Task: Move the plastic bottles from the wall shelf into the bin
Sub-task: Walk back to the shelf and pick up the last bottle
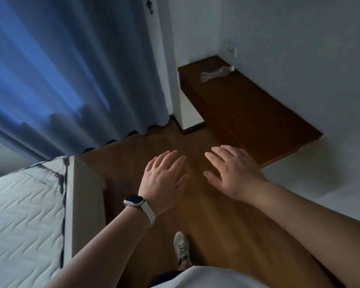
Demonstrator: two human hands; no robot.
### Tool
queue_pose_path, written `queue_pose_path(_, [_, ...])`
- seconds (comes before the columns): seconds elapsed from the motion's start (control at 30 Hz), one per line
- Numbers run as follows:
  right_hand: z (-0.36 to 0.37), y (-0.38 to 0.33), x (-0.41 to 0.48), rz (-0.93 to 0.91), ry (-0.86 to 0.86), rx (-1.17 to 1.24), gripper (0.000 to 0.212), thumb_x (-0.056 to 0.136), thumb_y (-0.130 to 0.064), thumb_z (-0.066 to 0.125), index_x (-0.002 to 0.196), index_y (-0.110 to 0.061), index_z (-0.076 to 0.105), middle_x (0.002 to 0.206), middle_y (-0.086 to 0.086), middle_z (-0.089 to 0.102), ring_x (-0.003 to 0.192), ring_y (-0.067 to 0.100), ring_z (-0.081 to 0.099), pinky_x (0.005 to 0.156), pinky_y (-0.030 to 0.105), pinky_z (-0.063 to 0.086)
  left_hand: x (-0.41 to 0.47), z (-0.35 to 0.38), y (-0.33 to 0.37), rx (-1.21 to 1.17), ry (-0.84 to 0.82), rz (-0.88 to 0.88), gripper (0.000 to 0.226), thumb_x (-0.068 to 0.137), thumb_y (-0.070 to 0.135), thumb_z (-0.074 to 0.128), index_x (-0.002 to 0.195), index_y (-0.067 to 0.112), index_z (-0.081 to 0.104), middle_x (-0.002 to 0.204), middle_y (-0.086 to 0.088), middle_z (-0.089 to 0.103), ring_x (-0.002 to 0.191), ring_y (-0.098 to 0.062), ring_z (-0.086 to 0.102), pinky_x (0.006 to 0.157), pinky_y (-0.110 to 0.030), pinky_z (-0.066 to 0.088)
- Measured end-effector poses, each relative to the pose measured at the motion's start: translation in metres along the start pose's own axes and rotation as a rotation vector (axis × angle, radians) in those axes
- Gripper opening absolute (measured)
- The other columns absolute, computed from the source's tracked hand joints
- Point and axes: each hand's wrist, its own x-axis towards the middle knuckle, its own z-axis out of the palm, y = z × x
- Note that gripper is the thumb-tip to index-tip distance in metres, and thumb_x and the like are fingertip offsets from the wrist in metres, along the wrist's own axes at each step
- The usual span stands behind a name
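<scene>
One plastic bottle, lying on its side, rests at the far end of the wall shelf, at about 1 o'clock from the hands; its white cap points toward 2 o'clock, close to the wall. The left hand and right hand hover side by side above the floor, palms down, well apart from the bottle; each grip is open, fingers straight, holding nothing. Step in hand, as judged: approach and reach. Advance toward 1 o'clock until the shelf edge is near, then extend the right hand, the one nearer the shelf. Close the grip across the middle of the bottle body from above, thumb on one side and fingers on the other. Apply light pressure: the bottle looks thin-walled and dented, so it will probably flex and weigh little. Avoid pushing it sideways, since a round body lying flat may roll against the wall or off the front edge. The bin is not in view; locate it before carrying. Count: one bottle, one shelf, two hands, one wristwatch on the left wrist, one shoe at 6 o'clock, one wall socket at 1 o'clock beyond the bottle, one blue curtain at 10 o'clock, one mattress at 8 o'clock, no bin
</scene>
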Motion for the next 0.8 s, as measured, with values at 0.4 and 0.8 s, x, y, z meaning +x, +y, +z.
queue_pose_path(0.4, [-0.021,0.049,0.160,0.219,-0.024,0.009,0.065,0.095,-0.062,0.016,0.149,-0.028,0.030,0.155,-0.003,0.033,0.143,0.021,0.025,0.116,0.042,0.023,0.196,0.021,-0.079,-0.082,-0.116,0.119,0.053,0.098,0.049,0.043,0.147,0.031,0.036,0.155,0.006,0.034,0.146,-0.017,0.022,0.118,-0.041,0.017])
queue_pose_path(0.8, [0.003,0.182,0.310,0.250,-0.048,0.105,0.067,0.095,-0.062,0.013,0.151,-0.026,0.024,0.158,0.001,0.028,0.146,0.023,0.020,0.116,0.041,0.017,0.388,0.093,-0.076,-0.133,-0.319,0.056,0.057,0.097,0.048,0.047,0.149,0.027,0.034,0.154,0.002,0.033,0.142,-0.019,0.027,0.119,-0.038,0.017])
